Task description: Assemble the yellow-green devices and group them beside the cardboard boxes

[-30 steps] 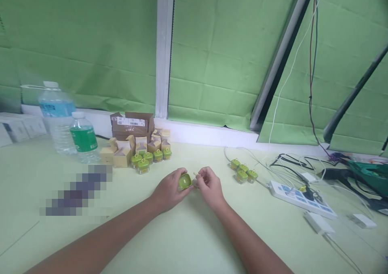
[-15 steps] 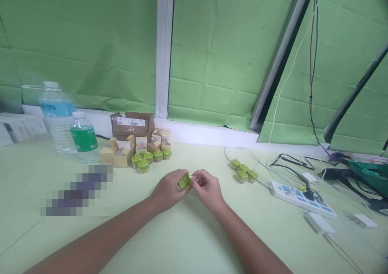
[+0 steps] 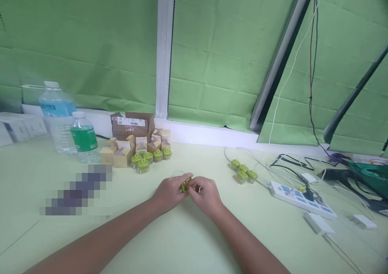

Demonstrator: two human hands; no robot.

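Note:
My left hand [image 3: 170, 193] is closed on a small green lid [image 3: 184, 185], which the fingers largely hide. Against the lid's right side, the thumb and fingertips of my right hand [image 3: 207, 193] are pinched together; what sits between them is too small to make out. Just behind my left hand, the rim of a small clear tub [image 3: 178, 173] shows on the table. To the left stand several clear tubs with green lids and loop handles [image 3: 143, 165]. Several more of these lidded tubs [image 3: 241, 175] are grouped to the right.
Open small cardboard boxes [image 3: 123, 157] and a larger brown carton [image 3: 132, 125] stand at the back left, beside two water bottles [image 3: 85, 138]. On the right lie a white power strip [image 3: 301, 199], a white adapter [image 3: 319, 223] and tangled cables. The left foreground has a blurred-out patch.
Both hands have turned the green lid and lowered slightly, so less of its inside shows. The clear tub's rim behind my left hand is now visible.

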